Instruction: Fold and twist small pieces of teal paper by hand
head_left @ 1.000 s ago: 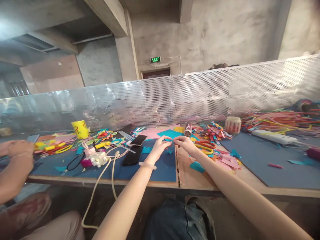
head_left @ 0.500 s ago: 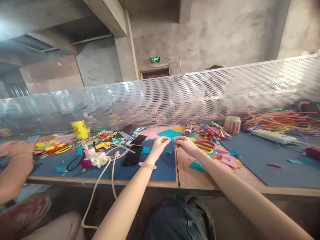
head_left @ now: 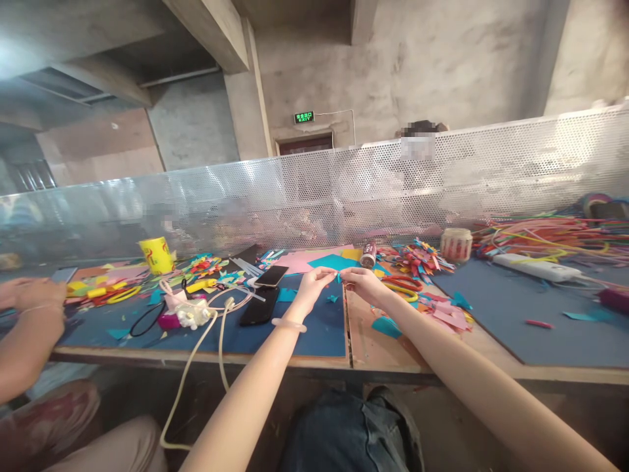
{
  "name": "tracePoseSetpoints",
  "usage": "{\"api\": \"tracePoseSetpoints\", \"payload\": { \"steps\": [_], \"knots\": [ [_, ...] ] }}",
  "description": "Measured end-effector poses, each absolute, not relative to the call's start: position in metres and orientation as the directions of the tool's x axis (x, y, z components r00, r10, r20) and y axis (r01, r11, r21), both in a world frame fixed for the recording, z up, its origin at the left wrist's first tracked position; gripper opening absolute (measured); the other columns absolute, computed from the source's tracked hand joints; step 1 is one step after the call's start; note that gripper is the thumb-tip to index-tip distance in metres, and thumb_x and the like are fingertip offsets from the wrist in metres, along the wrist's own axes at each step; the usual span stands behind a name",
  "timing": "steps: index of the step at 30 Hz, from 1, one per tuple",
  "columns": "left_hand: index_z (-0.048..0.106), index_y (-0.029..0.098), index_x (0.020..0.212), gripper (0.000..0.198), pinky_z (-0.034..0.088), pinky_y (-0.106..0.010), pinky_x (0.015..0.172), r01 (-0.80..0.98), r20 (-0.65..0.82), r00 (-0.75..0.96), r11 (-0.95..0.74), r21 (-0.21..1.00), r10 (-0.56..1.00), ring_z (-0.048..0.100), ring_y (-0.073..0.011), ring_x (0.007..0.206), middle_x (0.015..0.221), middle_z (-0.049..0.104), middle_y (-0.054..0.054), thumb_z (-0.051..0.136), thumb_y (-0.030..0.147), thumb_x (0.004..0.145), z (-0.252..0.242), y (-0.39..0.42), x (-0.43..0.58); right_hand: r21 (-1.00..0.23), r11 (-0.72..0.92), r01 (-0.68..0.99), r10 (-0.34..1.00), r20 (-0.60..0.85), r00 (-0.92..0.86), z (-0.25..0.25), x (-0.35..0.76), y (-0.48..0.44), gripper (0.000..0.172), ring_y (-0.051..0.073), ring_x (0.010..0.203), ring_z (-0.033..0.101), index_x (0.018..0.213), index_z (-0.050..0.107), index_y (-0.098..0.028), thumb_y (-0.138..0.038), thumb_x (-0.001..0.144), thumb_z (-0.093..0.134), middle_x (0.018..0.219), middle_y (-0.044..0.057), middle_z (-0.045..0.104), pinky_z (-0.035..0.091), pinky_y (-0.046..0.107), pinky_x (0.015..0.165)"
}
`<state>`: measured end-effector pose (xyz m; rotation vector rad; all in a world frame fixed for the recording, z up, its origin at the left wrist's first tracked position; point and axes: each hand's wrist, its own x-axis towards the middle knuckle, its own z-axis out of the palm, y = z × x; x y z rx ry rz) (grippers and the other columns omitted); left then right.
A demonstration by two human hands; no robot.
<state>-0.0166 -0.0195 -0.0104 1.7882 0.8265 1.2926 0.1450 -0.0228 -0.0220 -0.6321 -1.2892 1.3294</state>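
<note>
My left hand (head_left: pixel 312 288) and my right hand (head_left: pixel 366 286) meet over the table, their fingertips pinched on a small blue piece of paper (head_left: pixel 338 278). Fingers partly cover it, so its folded shape is unclear. Just beyond lies a larger blue sheet (head_left: pixel 330 262) beside a pink sheet (head_left: pixel 297 261). Below the fingertips rests a small blue paper scrap (head_left: pixel 333 299). Scissors with orange and yellow handles (head_left: pixel 403 284) lie near my right hand. Two phones, a black one (head_left: pixel 259 307) and another (head_left: pixel 272 276) partly over it, sit left of my left hand.
A dark red can (head_left: pixel 368 254) and a heap of coloured paper bits (head_left: pixel 423 259) stand behind my right hand. At left are a yellow cup (head_left: pixel 156 255), a cable (head_left: pixel 221 341) and a co-worker's arm (head_left: pixel 37 328). A perforated metal screen (head_left: pixel 295 196) borders the back.
My hands hold nearly the same place, with slight finger movement at the blue paper. Behind the screen, a person's head has risen higher into view.
</note>
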Motion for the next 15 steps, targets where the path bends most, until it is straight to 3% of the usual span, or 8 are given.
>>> {"api": "tracePoseSetpoints", "payload": {
  "steps": [15],
  "knots": [
    [0.062, 0.016, 0.082, 0.027, 0.039, -0.023, 0.061, 0.042, 0.444, 0.272, -0.471, 0.881, 0.854, 0.053, -0.0140, 0.073, 0.079, 0.061, -0.004, 0.061, 0.039, 0.067, -0.0112, -0.0189, -0.0167, -0.913, 0.216, -0.347, 0.923, 0.307, -0.233, -0.0221, 0.1432, -0.0220, 0.018, 0.009, 0.061, 0.050, 0.065, 0.064, -0.014, -0.027, 0.057, 0.072, 0.062, 0.000, 0.056, 0.034, 0.025, 0.060]
  ]
}}
